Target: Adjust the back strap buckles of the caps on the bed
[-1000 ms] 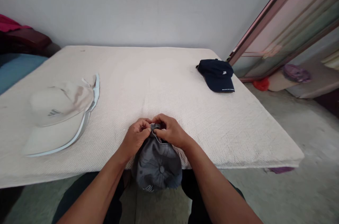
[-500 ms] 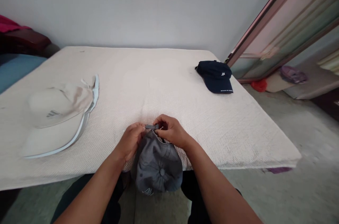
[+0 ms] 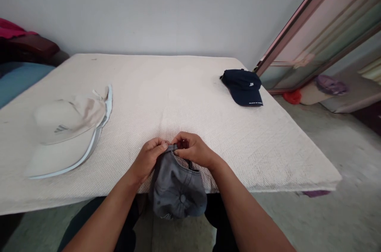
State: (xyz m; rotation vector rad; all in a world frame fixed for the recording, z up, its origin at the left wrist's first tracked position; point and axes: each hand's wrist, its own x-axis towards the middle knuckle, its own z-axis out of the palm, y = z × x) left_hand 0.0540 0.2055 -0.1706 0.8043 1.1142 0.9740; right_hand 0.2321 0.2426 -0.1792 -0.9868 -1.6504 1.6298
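A grey baseball cap (image 3: 181,188) hangs over the near edge of the table, its crown towards me and its back opening facing the table. My left hand (image 3: 150,156) is closed on the left side of its back strap (image 3: 172,147), thumb on top. My right hand (image 3: 193,149) pinches the same strap near its buckle, fingers curled. The two hands almost touch. The fingertips partly hide the strap, and the cap's brim is out of sight underneath.
A cream cap (image 3: 65,129) with a pale blue edge lies at the left of the cloth-covered table (image 3: 166,89). A navy cap (image 3: 242,87) sits at the far right. Behind stands a grey wall (image 3: 166,10); a glass door (image 3: 309,33) is on the right.
My left hand has moved in towards the right one, so less strap shows between them. The cap's back opening looks wider, and its crown has tipped slightly down.
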